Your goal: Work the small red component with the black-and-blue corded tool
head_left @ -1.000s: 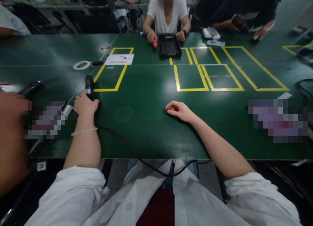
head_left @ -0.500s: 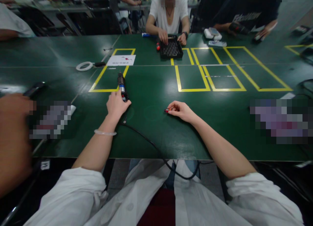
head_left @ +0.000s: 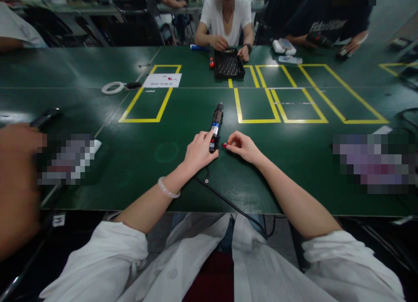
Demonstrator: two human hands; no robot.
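Note:
My left hand [head_left: 201, 149] is closed around the rear part of a corded electric screwdriver [head_left: 217, 121], dark with a blue and silver band. Its tip points away from me, toward the far side of the table. From its rear a black cord [head_left: 228, 200] runs over the table's near edge, and a small ring terminal [head_left: 207, 181] lies beside the cord. Just to the right, my right hand [head_left: 241, 147] pinches a small red and black part [head_left: 225, 144] close to the screwdriver's rear end. The fingers hide most of that part, and its kind is unclear.
Yellow tape rectangles [head_left: 257, 120] mark the green table [head_left: 137, 171]. A printed sheet [head_left: 162, 80] and a coiled white cable [head_left: 112, 88] lie at the far left. Opposite, a person works over a black tray [head_left: 228, 71] beside a small red item [head_left: 212, 62]. Another person's arm [head_left: 18, 184] is at left.
My left hand has brought the screwdriver from the left tape rectangle rightward, close to my right hand. The cord has shifted with it. My right hand has barely moved.

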